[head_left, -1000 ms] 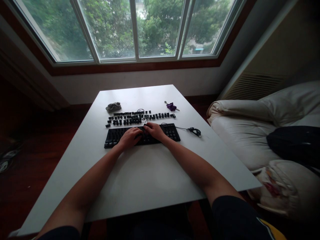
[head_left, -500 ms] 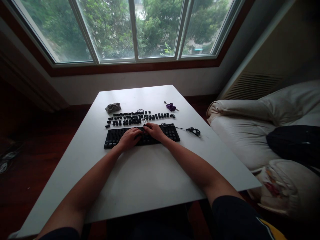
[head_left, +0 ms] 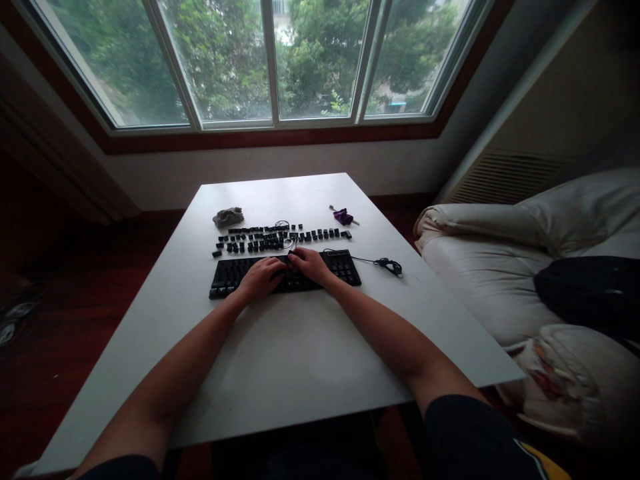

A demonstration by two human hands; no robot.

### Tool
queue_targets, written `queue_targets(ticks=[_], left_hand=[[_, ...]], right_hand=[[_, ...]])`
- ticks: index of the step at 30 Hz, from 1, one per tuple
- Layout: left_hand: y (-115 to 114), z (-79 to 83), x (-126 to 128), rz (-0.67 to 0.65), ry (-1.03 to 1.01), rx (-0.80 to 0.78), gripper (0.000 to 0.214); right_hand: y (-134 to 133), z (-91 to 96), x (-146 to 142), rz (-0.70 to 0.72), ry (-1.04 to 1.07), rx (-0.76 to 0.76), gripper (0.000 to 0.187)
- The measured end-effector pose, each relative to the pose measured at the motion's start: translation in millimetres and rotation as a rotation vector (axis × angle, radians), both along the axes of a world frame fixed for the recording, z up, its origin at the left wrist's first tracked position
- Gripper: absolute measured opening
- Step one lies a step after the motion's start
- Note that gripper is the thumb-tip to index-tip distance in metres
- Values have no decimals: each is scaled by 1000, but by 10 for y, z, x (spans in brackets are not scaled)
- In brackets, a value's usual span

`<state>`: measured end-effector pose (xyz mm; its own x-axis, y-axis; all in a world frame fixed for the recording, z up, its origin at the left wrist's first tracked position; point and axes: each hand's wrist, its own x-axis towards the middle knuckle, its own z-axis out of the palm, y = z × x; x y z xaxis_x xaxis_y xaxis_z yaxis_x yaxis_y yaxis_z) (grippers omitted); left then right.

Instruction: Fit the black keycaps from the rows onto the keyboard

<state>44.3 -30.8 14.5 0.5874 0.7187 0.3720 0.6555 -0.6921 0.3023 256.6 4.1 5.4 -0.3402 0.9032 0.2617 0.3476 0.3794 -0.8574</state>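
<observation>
Hardly anything has moved since half a second ago: scene sits slightly lower in view, likely a small head tilt, while my left hand (head_left: 261, 277) and right hand (head_left: 311, 265) stay on the black keyboard (head_left: 234, 272). Right thumb and fingers look pinched together toward the keyboard's far edge, near its middle; a thin wire-like strand (head_left: 294, 245) shows at their tips, can't tell if I grip it. Left fingers are bent down over the keys just beside; whether they hold anything is hidden. Keyboard lies flat on the white table (head_left: 280, 360), long side toward me. I judge it stiff, fairly light, smooth plastic; best steadied by its frame or lifted by both short ends. Just past it, loose keycaps (head_left: 262, 245) lie in rough rows. Those should be tiny, hard, light, a bit slippery; pinch by opposite side walls. Further out: bundled cable (head_left: 389, 266) off to the right, crumpled grey cloth (head_left: 229, 217) far left, purple cloth (head_left: 343, 216) with a stick far right. Pale sofa (head_left: 475, 267) stands beyond the table's right side.
</observation>
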Motion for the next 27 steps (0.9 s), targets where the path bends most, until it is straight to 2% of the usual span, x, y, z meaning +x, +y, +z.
queue_targets(ticks=[27], left_hand=[[3, -12, -5, -5, -9, 10, 23]], right_hand=[[43, -59, 3, 28, 41, -14, 29]])
